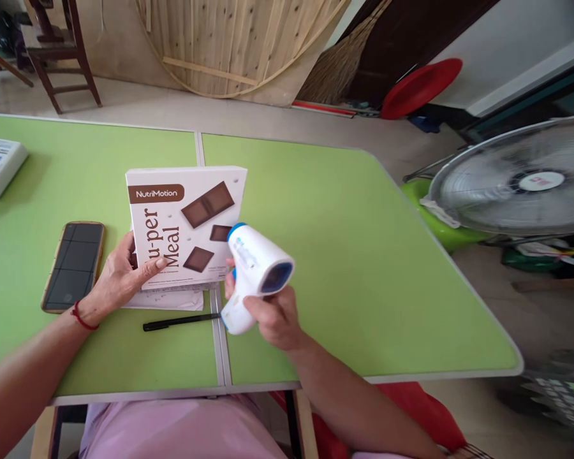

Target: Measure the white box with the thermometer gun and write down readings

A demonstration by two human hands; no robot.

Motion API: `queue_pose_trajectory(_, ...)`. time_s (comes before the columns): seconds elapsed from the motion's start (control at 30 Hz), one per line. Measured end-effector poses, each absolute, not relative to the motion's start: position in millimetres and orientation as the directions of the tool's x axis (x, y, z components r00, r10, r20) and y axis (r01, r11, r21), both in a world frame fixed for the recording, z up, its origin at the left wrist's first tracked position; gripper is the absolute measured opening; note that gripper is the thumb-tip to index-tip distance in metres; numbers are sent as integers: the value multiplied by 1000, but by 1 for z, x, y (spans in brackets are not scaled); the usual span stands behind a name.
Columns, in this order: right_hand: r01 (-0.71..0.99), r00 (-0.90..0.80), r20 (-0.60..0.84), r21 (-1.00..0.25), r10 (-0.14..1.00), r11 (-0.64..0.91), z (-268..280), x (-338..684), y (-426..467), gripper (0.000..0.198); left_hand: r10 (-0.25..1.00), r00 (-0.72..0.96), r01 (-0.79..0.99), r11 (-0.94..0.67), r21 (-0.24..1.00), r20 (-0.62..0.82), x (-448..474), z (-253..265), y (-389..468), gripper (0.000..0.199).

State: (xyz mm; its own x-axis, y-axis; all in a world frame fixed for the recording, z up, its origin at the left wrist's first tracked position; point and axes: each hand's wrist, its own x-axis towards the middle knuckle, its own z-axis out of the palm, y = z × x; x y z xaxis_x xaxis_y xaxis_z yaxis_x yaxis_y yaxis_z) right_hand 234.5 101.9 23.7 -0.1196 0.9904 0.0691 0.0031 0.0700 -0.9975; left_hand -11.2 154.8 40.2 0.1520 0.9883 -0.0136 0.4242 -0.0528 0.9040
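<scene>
My left hand (124, 268) grips the lower left corner of a white box (172, 191) with brown chocolate pictures and "NutriMotion" lettering, thumb across its front. The box is held upright over the table. In my right hand (275, 315) is a white and blue infrared thermometer (253, 261), its handle wrapped by my fingers and its blue-rimmed nose close to the front of the box. Whether the nose touches the box I cannot tell. Beneath the box lies a sheet of paper (172, 301) with handwriting, mostly covered. A black pen (179, 321) rests just in front of it.
The green folding table (363, 274) has a metal seam. A smartphone (74, 264) lies left of my left hand, and a white power strip (2, 164) sits at the far left. Beyond the right edge stands a large fan (507, 191). A wooden chair (60, 54) is behind the table.
</scene>
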Motion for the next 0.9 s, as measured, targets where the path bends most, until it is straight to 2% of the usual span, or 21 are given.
queue_pose_trajectory(0.07,127,-57,119,-984,991,126,27,244,109,23,990,140,417,-44,908,-17,-10,41,154,58)
queue_pose_trajectory(0.13,345,-22,179,-922,984,175,27,253,118,20,990,139,391,-41,919,-15,-10,41,153,59)
queue_pose_trajectory(0.23,638,-40,255,-737,966,221,19,265,130,25,991,132,347,-44,937,-2,-9,39,151,61)
queue_pose_trajectory(0.4,854,-173,334,-418,927,310,4,278,139,47,997,80,334,-28,942,2,-12,34,149,60)
queue_pose_trajectory(0.5,911,-244,278,-262,929,317,1,281,138,50,998,65,320,-15,947,-6,-12,33,148,61)
queue_pose_trajectory(0.57,918,-279,232,-219,932,329,0,282,137,47,999,37,314,-24,949,13,-12,32,147,60)
queue_pose_trajectory(0.67,911,-306,207,-221,929,349,-1,282,137,45,997,12,275,-77,958,76,-13,28,147,58)
queue_pose_trajectory(0.77,903,-297,285,-227,911,365,3,277,135,46,988,-8,197,-148,969,153,-15,25,148,54)
queue_pose_trajectory(0.9,781,-436,405,-272,803,562,14,262,124,28,978,-72,163,-183,969,197,-18,23,151,45)
